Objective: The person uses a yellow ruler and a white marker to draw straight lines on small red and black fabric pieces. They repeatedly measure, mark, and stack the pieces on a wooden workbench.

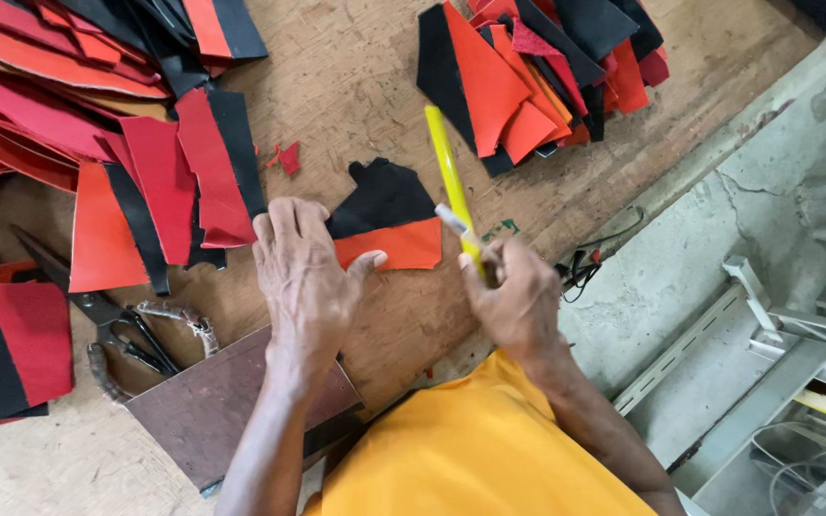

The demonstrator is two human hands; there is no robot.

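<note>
- Your left hand [303, 272] lies flat and open, palm down, on the wooden table [356, 86], its thumb and fingertips pressing the near-left edge of a black-and-orange piece [389, 218].
- That piece sits flat at the table's middle, black half away from you, orange half toward you.
- Your right hand [518, 298] is closed around a yellow tool [451, 182], just right of the piece; the tool slants up and away from you, and a short silver pen-like stick [453, 221] crosses it at your fingers.
- Left of the piece lies a heap of red, orange and black pieces [97, 124].
- Beyond the piece, to the right, lies a second heap [537, 72].
- Scissors [112, 320] rest near-left of the piece, beside a brown board [212, 401].
</note>
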